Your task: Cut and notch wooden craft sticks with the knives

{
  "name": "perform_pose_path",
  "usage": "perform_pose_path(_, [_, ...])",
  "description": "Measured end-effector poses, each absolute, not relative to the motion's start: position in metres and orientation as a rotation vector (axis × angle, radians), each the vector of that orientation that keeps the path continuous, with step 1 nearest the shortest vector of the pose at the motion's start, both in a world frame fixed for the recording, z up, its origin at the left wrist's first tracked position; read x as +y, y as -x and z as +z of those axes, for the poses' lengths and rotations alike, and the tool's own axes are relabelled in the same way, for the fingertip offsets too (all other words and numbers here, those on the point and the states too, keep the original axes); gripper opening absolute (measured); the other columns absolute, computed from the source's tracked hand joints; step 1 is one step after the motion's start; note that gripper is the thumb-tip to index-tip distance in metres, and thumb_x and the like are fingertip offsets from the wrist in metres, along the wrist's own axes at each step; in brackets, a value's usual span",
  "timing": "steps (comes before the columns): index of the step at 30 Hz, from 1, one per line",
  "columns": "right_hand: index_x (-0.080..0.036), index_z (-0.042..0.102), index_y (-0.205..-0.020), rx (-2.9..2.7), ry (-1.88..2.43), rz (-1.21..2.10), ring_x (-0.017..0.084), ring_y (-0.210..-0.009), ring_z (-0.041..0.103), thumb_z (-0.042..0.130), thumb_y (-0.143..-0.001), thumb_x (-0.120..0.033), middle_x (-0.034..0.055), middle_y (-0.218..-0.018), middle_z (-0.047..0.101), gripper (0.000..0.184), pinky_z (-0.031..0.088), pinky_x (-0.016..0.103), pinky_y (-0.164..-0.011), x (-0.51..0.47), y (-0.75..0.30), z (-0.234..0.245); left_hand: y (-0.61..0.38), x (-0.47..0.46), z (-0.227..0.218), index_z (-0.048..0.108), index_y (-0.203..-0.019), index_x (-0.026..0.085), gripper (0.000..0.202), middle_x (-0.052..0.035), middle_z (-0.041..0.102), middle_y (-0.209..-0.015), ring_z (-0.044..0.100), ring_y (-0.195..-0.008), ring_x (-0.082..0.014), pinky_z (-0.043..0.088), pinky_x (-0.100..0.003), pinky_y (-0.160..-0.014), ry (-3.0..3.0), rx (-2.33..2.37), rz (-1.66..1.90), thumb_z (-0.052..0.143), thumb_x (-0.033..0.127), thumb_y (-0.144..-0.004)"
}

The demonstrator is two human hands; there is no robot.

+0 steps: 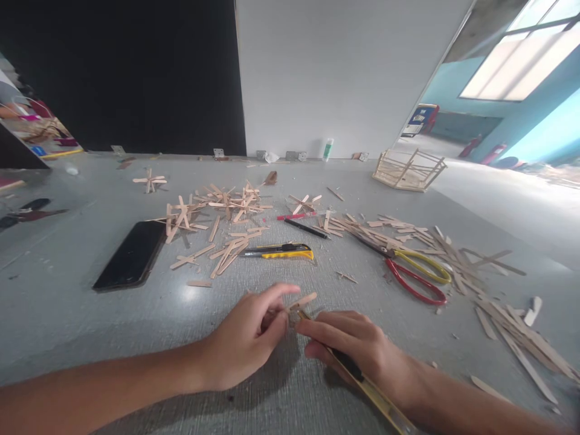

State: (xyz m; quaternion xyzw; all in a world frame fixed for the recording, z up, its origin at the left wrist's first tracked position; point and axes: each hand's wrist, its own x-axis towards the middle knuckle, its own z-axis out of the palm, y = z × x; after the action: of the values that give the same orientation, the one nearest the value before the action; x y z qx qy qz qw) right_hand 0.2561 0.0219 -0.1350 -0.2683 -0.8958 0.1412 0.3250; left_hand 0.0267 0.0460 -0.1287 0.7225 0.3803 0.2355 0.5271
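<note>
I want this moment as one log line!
left hand: pinching small wooden stick | right hand: gripping cutter-like tool, tip near stick | table: yellow cutter, scissors, phone

A single camera worn on the person's head looks forward and down over a gray tabletop [149,323]. The left grip [251,341] and right grip [362,341] appear close to the lens, low in the frame near its center, with the left forearm [113,383] and right forearm [457,396] reaching in from the lower corners. The wide view runs across the tabletop to an upright black panel [136,72] and white panel [339,72] behind it, and takes in a distant window [502,63] at upper right.
</note>
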Motion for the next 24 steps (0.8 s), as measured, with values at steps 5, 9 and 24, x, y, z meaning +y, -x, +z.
perform_pose_path(5, [-0.018, 0.057, -0.132, -2.255, 0.802, 0.385, 0.013, -0.067, 0.063, 0.043, -0.109, -0.018, 0.0041, -0.085, 0.067, 0.027, 0.051, 0.025, -0.059, 0.017, -0.255, -0.132, -0.025, 0.048, -0.133, 0.056, -0.086, 0.019, 0.042, 0.0053, 0.054, -0.066, 0.048, -0.044, -0.0067, 0.036, -0.018, -0.045, -1.645, 0.928, 0.498, 0.037, 0.048, -0.11])
perform_pose_path(9, [-0.018, 0.053, -0.136, -2.237, 0.793, 0.388, 0.015, -0.073, 0.067, 0.045, -0.106, -0.013, 0.0057, -0.091, 0.07, 0.032, 0.054, 0.027, -0.064, 0.017, -0.254, -0.133, -0.025, 0.047, -0.132, 0.052, -0.083, 0.02, 0.043, 0.0062, 0.053, -0.062, 0.047, -0.042, -0.0068, 0.035, -0.017, -0.042, -1.642, 0.907, 0.482, 0.035, 0.049, -0.111])
perform_pose_path(24, [-0.03, 0.066, -0.123, -1.721, 1.012, 0.828, 0.011, -0.071, 0.068, 0.046, -0.11, -0.033, 0.0029, -0.097, 0.073, 0.023, 0.051, 0.019, -0.055, 0.021, -0.257, -0.143, -0.026, 0.052, -0.128, 0.056, -0.088, 0.019, 0.041, 0.0061, 0.054, -0.061, 0.043, -0.038, -0.0046, 0.032, -0.013, -0.037, -1.504, 0.865, 0.508, 0.038, 0.048, -0.11])
